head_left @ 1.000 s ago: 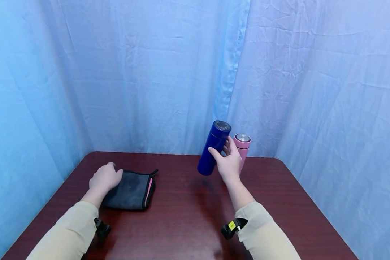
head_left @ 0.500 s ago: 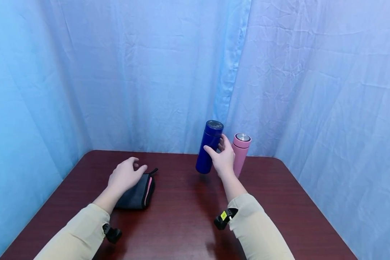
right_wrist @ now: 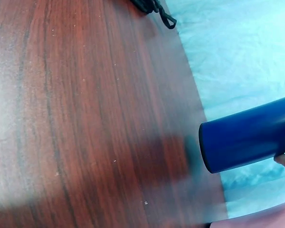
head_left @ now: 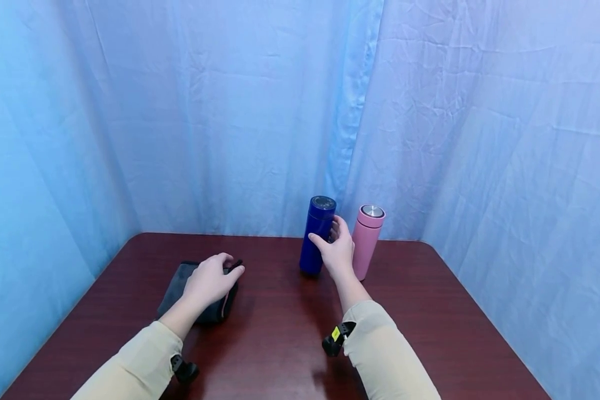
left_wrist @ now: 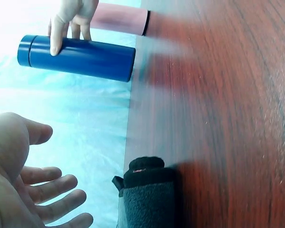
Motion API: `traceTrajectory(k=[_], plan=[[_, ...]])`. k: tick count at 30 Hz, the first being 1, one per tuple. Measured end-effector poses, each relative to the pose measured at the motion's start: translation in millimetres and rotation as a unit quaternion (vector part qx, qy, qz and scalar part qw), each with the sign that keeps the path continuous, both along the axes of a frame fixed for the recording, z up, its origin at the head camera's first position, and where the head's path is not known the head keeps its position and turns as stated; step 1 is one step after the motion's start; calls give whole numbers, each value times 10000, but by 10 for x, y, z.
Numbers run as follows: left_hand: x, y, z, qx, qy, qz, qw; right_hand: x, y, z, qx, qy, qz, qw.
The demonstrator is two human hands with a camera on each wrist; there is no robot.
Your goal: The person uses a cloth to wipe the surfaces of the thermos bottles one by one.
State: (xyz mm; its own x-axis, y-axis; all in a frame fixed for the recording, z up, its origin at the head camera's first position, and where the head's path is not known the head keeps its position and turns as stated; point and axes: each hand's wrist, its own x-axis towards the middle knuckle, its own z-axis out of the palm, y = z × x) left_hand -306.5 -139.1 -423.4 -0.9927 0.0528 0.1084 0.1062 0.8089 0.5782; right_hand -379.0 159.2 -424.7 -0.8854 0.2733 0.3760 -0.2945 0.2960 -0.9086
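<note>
My right hand (head_left: 338,253) grips a blue thermos bottle (head_left: 316,236) around its side, thumb on the near face and fingers behind. The bottle stands nearly upright, its base close over the table; the left wrist view shows the same blue bottle (left_wrist: 85,58) with a gap below its base. A pink thermos bottle (head_left: 366,244) with a silver lid top stands just right of that hand. My left hand (head_left: 210,282) hovers over a folded dark grey cloth (head_left: 177,283) with black edging, partly hiding it. Its fingers (left_wrist: 57,185) are loosely spread and hold nothing.
The dark red-brown wooden table (head_left: 275,344) has rounded far corners. Light blue curtains (head_left: 230,111) hang behind it and along both sides. A black loop (right_wrist: 167,19) sticks out from the cloth's corner. Small black cameras (head_left: 184,369) hang from both wrists.
My left hand has left the cloth's left edge and moved right above it. My right hand has brought the blue bottle left, away from the pink one, straightening and lowering it.
</note>
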Motion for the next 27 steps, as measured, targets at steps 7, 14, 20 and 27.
traceTrajectory(k=[7,14,20,27], plan=[[25,97,-27,-104,40,-16,9999,11,12,-101,74,-172,-61,9998],[29,157,-32,-65,34,-103,9999,20,37,-149,2,-359,-15,9994],[4,166,47,-31,210,-210,9996,10,56,-86,161,-455,131,9988],[63,67,288,185,729,-478,9960,203,84,190,496,47,408,9979]])
